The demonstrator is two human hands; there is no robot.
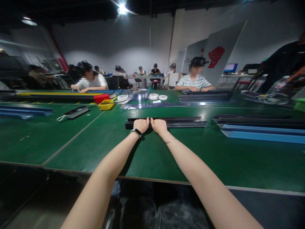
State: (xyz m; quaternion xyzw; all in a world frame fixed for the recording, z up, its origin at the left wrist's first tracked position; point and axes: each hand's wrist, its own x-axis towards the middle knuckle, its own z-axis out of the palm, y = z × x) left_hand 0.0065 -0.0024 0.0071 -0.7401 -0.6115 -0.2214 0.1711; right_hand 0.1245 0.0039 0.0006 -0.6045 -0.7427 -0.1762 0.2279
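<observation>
black strips [187, 124] lie on the near side of the yellow bin [107, 105], to its right, under the left hand [141, 125] and right hand [159, 126], whose fingers curl together, tips hidden so i can't tell what they pinch; even pressure should keep the strips from twisting.

A single view looks out from the person's head, facing forward and tilted somewhat down, above the lap [159, 203] at six o'clock. The left forearm [111, 162] enters at seven o'clock, the right forearm [197, 168] between four and five. The left hand [141, 125] and right hand [159, 126] sit at arm's length near centre. The wide view crosses the green table [78, 149] to the far wall [138, 38] at twelve.
</observation>
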